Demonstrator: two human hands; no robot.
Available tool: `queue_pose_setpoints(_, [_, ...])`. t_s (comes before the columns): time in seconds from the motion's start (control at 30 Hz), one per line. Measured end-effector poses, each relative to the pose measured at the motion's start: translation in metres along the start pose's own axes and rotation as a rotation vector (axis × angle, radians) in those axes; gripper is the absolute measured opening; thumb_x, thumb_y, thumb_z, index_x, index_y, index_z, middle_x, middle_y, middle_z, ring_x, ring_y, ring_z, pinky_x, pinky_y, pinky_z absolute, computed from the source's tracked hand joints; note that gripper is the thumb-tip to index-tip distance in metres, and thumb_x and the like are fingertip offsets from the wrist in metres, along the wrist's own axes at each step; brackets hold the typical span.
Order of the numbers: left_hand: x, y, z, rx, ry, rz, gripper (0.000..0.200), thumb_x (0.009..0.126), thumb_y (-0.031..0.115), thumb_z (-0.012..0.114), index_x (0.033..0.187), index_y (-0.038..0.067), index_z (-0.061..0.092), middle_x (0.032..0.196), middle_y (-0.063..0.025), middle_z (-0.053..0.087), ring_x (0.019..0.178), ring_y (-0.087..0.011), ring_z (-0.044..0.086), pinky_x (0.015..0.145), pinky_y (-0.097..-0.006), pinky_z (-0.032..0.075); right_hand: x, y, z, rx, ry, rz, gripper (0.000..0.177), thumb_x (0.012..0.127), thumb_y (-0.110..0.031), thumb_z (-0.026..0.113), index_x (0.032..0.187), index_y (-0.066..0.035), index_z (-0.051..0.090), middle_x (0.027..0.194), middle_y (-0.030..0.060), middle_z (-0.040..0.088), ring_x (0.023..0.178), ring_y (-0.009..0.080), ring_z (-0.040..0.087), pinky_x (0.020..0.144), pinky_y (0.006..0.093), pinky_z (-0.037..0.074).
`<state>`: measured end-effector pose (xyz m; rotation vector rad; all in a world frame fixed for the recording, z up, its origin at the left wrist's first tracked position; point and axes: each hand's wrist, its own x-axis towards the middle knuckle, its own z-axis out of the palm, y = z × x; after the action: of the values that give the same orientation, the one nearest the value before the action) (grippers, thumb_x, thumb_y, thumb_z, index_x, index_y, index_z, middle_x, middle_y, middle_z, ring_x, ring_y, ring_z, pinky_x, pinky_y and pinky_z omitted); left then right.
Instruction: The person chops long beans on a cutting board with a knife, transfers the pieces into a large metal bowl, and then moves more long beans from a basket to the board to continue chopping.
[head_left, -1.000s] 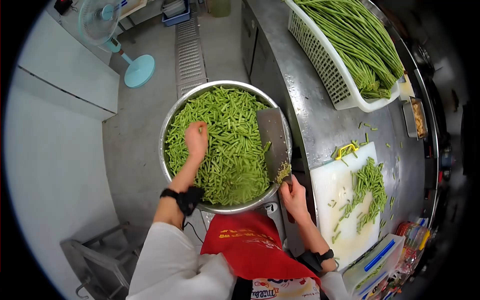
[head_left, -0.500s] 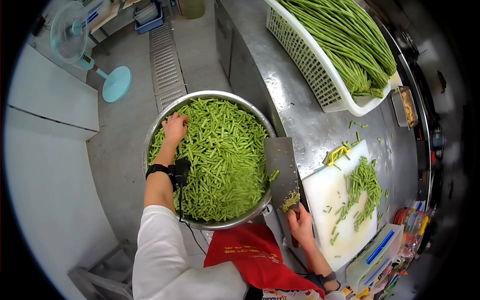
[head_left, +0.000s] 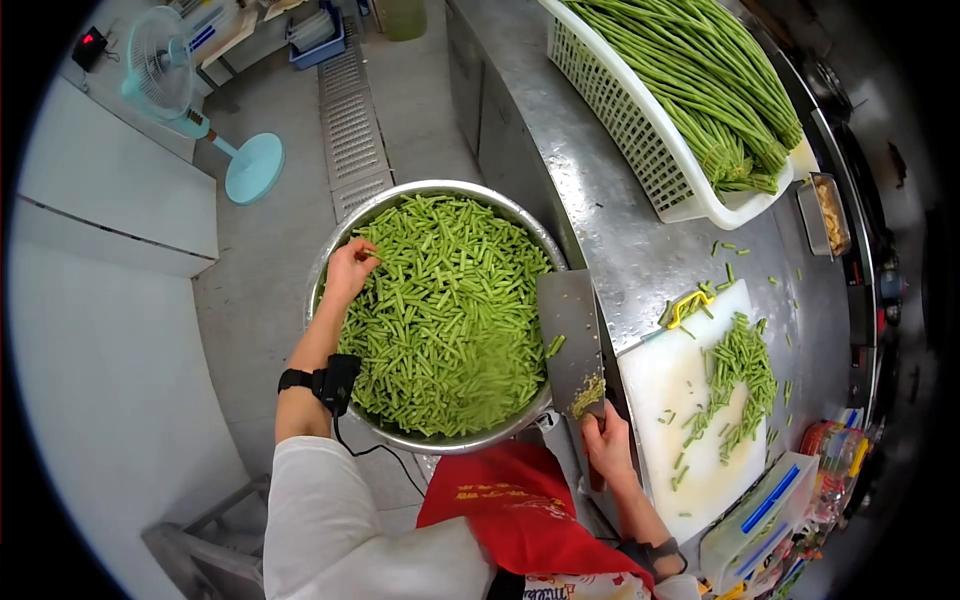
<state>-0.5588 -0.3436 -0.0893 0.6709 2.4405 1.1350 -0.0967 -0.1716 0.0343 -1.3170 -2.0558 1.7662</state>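
Note:
A large round metal basin is filled with short cut green bean pieces. My left hand is over the upper left of the pile, its fingers pinched on a bean piece. In my right hand is the handle of a wide cleaver, its blade flat beside the basin's right rim with chopped bits and a bean piece on it. To the right, a white cutting board carries more cut pieces and has a yellow handle.
A white plastic basket of long beans stands on the steel counter. Beyond it is a small metal tray. A lidded plastic box lies at lower right. A blue fan stands on the floor at upper left.
The whole view has shifted a little, with the basin and counter now further right. My left hand's fingers have drawn together and lifted from the pile. The cleaver stays beside the rim.

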Motion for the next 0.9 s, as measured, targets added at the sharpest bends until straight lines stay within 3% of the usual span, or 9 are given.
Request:
queue_pose_setpoints(0.23, [-0.048, 0.016, -0.015, -0.455, -0.238, -0.193, 0.022, 0.083, 0.012, 0.066, 0.1, -0.001, 0.064, 0.081, -0.0061, 0.069, 0.07, -0.0124, 0.065, 0.06, -0.024, 0.048, -0.006, -0.005, -0.001, 0.02, -0.032, -0.015, 0.009, 0.092, -0.008, 0.05, 0.095, 0.0, 0.053, 0.057, 0.0011, 0.053, 0.047, 0.0059, 0.049, 0.042, 0.0239, 0.04])
queue_pose_setpoints(0.33, [-0.067, 0.033, -0.022, -0.173, -0.386, -0.427, 0.023, 0.085, 0.016, 0.064, 0.101, 0.0, 0.064, 0.083, -0.0048, 0.07, 0.07, -0.0111, 0.065, 0.058, -0.0235, 0.048, -0.012, -0.002, -0.002, 0.019, -0.036, -0.021, 0.009, 0.092, -0.008, 0.05, 0.095, -0.001, 0.053, 0.057, 0.0007, 0.052, 0.046, 0.0055, 0.048, 0.042, 0.0237, 0.04])
queue_pose_setpoints(0.37, [-0.072, 0.033, -0.024, -0.285, -0.371, -0.461, 0.025, 0.087, 0.021, 0.064, 0.101, 0.0, 0.066, 0.084, -0.004, 0.069, 0.067, -0.0113, 0.064, 0.058, -0.0248, 0.049, -0.012, -0.001, -0.002, 0.026, -0.037, -0.023, 0.009, 0.092, -0.008, 0.05, 0.095, -0.001, 0.053, 0.057, 0.0005, 0.052, 0.046, 0.0054, 0.048, 0.042, 0.0236, 0.039])
queue_pose_setpoints(0.6, [-0.093, 0.026, -0.03, -0.288, -0.313, -0.364, 0.027, 0.087, 0.021, 0.066, 0.1, -0.001, 0.068, 0.08, -0.007, 0.068, 0.065, -0.0132, 0.063, 0.061, -0.0264, 0.053, -0.018, 0.003, 0.0, 0.066, -0.037, -0.023, 0.008, 0.092, -0.007, 0.05, 0.094, -0.001, 0.053, 0.056, -0.0004, 0.051, 0.046, 0.0043, 0.046, 0.042, 0.023, 0.037])
queue_pose_setpoints(0.7, [-0.102, 0.029, -0.032, -0.411, -0.36, -0.432, 0.023, 0.088, 0.019, 0.064, 0.098, -0.001, 0.068, 0.078, -0.0076, 0.068, 0.067, -0.0137, 0.064, 0.063, -0.0267, 0.054, -0.02, 0.003, 0.001, 0.077, -0.038, -0.031, 0.007, 0.092, -0.007, 0.05, 0.094, -0.001, 0.053, 0.056, -0.0003, 0.05, 0.046, 0.0041, 0.046, 0.042, 0.023, 0.037])
queue_pose_setpoints(0.83, [-0.116, 0.042, -0.039, -0.195, -0.379, -0.347, 0.022, 0.087, 0.019, 0.065, 0.092, -0.002, 0.069, 0.079, -0.0096, 0.068, 0.067, -0.0149, 0.065, 0.062, -0.0272, 0.055, -0.021, 0.005, -0.001, 0.058, -0.043, -0.042, 0.007, 0.092, -0.007, 0.05, 0.093, -0.001, 0.053, 0.056, -0.0004, 0.05, 0.046, 0.0041, 0.046, 0.042, 0.023, 0.037])
queue_pose_setpoints(0.9, [-0.128, 0.061, -0.064, -0.303, -0.327, -0.381, 0.023, 0.088, 0.018, 0.063, 0.099, -0.002, 0.067, 0.08, -0.0095, 0.068, 0.068, -0.0147, 0.065, 0.063, -0.0264, 0.055, -0.022, 0.005, -0.003, 0.064, -0.046, -0.04, 0.007, 0.092, -0.007, 0.05, 0.093, -0.001, 0.053, 0.056, -0.0004, 0.05, 0.046, 0.0042, 0.046, 0.042, 0.023, 0.037])
